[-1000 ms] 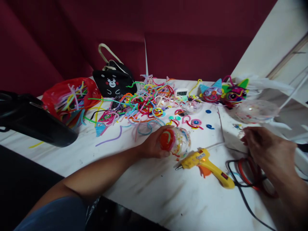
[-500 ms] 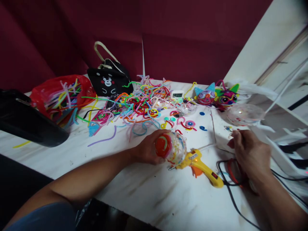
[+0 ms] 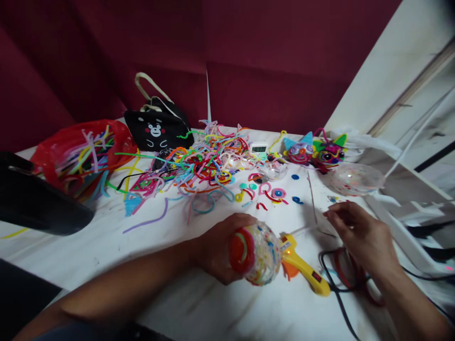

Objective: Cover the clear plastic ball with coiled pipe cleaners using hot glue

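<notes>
My left hand (image 3: 222, 248) is wrapped around a clear plastic ball (image 3: 265, 253) dotted with coloured specks. A red disc (image 3: 241, 251) with a pale curved strip on it faces me from the ball's side. Just behind the ball lies a yellow glue gun (image 3: 302, 267), its nozzle hidden by the ball. To the right, my right hand (image 3: 366, 237) hovers over a white board (image 3: 322, 220), thumb and forefinger pinched together. Whatever is between those fingertips is too small to make out. A few tiny coloured bits (image 3: 333, 199) lie on the board beyond the fingers.
Tangled pipe cleaners (image 3: 209, 161) fill the table's back middle, with coiled pieces in front. A red bag (image 3: 121, 135), black tote (image 3: 156, 130) and black object (image 3: 39, 199) stand left. Two decorated balls (image 3: 300, 150), a clear bowl-like shell (image 3: 357, 180) and dark cables (image 3: 341, 303) are right.
My right hand has drawn back and left from the small bits on the board, fingers pinched. The ball now covers the glue gun's nozzle. The whole view has shifted slightly.
</notes>
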The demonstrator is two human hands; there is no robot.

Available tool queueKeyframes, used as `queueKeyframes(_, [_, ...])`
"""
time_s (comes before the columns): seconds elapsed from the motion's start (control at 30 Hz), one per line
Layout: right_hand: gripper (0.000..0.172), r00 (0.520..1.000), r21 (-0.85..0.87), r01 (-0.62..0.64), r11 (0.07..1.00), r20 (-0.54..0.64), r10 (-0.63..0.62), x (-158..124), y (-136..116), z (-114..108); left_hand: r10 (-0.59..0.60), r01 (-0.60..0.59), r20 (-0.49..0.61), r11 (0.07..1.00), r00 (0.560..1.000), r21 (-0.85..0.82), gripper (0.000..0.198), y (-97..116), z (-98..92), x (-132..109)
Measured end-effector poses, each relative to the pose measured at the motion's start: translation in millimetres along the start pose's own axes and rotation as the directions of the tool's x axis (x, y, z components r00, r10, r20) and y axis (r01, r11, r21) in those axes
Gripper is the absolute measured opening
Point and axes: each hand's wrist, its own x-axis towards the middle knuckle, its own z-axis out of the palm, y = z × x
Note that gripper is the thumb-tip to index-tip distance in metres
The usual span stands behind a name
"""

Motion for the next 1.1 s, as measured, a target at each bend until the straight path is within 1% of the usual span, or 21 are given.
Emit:
queueKeyframes(0.07, [0.026,0.987,0.091,0.09,0.992,0.126,-0.101,4.7,-22.8,0.1,-0.006,0.006,0.008,1.0,1.0,0.012,0.097,1.2,0.1,0.7])
queueKeyframes(0.13, [0.022,0.937,0.118,0.223,0.968,0.247,-0.246,14.4,-53.6,5.8,-0.046,0.045,0.011,0.999,0.999,0.018,0.098,1.1,-0.3,-0.1])
queueKeyframes(0.17, [0.02,0.896,0.146,0.301,0.942,0.296,-0.332,21.3,-70.6,11.9,-0.078,0.078,0.008,0.997,0.997,0.02,0.097,0.6,-0.5,-1.0])
queueKeyframes(0.2, [0.019,0.841,0.198,0.368,0.909,0.347,-0.416,29.3,-87.6,20.5,-0.114,0.114,0.003,0.993,0.993,0.018,0.095,0.0,-0.9,-2.0])
queueKeyframes(0.27, [0.011,0.723,0.289,0.435,0.853,0.452,-0.522,47.2,-119.2,44.9,-0.178,0.178,0.0,0.984,0.984,-0.001,0.09,-1.3,-2.0,-3.9])
queueKeyframes(0.3, [0.01,0.698,0.307,0.44,0.844,0.475,-0.536,56.3,-133.0,59.7,-0.199,0.199,0.002,0.98,0.98,-0.016,0.088,-1.9,-2.7,-4.4])
queueKeyframes(0.37, [0.022,0.684,0.319,0.433,0.843,0.493,-0.538,72.8,-155.6,91.5,-0.228,0.228,0.004,0.973,0.974,-0.04,0.088,-2.6,-4.3,-4.6])
queueKeyframes(0.43, [0.035,0.677,0.336,0.425,0.841,0.498,-0.542,85.3,-171.5,121.6,-0.237,0.237,0.001,0.971,0.972,-0.041,0.089,-2.7,-5.9,-3.6])
queueKeyframes(0.47, [0.037,0.674,0.35,0.421,0.837,0.496,-0.547,89.9,-177.1,134.7,-0.234,0.233,0.003,0.972,0.972,-0.034,0.089,-2.6,-6.6,-3.0])
queueKeyframes(0.53, [0.022,0.658,0.392,0.404,0.826,0.502,-0.561,96.4,-184.7,155.4,-0.21,0.21,0.013,0.977,0.978,-0.021,0.09,-2.3,-7.5,-1.9])
queueKeyframes(0.6, [0.007,0.649,0.439,0.37,0.819,0.508,-0.566,101.5,-188.8,166.8,-0.183,0.183,0.017,0.983,0.983,-0.013,0.09,-2.4,-7.6,-1.6])
queueKeyframes(0.63, [0.01,0.651,0.463,0.349,0.815,0.505,-0.566,104.5,-190.1,168.3,-0.175,0.175,0.013,0.984,0.985,-0.013,0.09,-2.7,-7.5,-1.8])
queueKeyframes(0.7, [0.021,0.677,0.51,0.307,0.803,0.476,-0.561,112.5,-193.4,161.7,-0.171,0.171,-0.003,0.985,0.985,-0.014,0.091,-4.0,-7.2,-3.0])
queueKeyframes(0.77, [0.028,0.73,0.557,0.278,0.783,0.407,-0.549,123.3,-199.1,142.7,-0.182,0.181,-0.025,0.983,0.983,-0.01,0.091,-6.0,-6.7,-4.7])
queueKeyframes(0.83, [0.023,0.792,0.599,0.269,0.755,0.309,-0.527,134.4,-208.0,114.2,-0.204,0.204,-0.052,0.979,0.978,-0.002,0.09,-8.6,-6.3,-6.4])
queueKeyframes(0.9, [0.013,0.858,0.647,0.276,0.711,0.167,-0.485,142.3,-218.5,81.3,-0.236,0.238,-0.082,0.971,0.968,0.018,0.09,-11.1,-6.0,-7.3])
queueKeyframes(0.93, [0.01,0.88,0.669,0.279,0.688,0.107,-0.462,144.4,-223.2,64.6,-0.256,0.259,-0.094,0.965,0.962,0.03,0.09,-12.2,-6.0,-7.4])
queueKeyframes(0.97, [0.01,0.894,0.686,0.285,0.669,0.061,-0.444,145.2,-227.0,48.4,-0.28,0.285,-0.102,0.957,0.955,0.043,0.09,-12.9,-6.2,-7.1])
queueKeyframes(1.0, [0.012,0.905,0.707,0.326,0.627,-0.042,-0.423,144.8,-229.3,33.0,-0.307,0.314,-0.105,0.948,0.946,0.055,0.089,-13.3,-6.5,-6.6])
queueKeyframes(1.03, [0.011,0.894,0.713,0.385,0.586,-0.133,-0.427,143.4,-230.0,18.6,-0.334,0.342,-0.102,0.938,0.937,0.062,0.088,-13.2,-7.0,-5.8])
queueKeyframes(1.1, [0.008,0.867,0.695,0.471,0.543,-0.25,-0.432,139.0,-225.8,-6.8,-0.386,0.393,-0.096,0.917,0.917,0.067,0.085,-12.3,-8.1,-3.8])
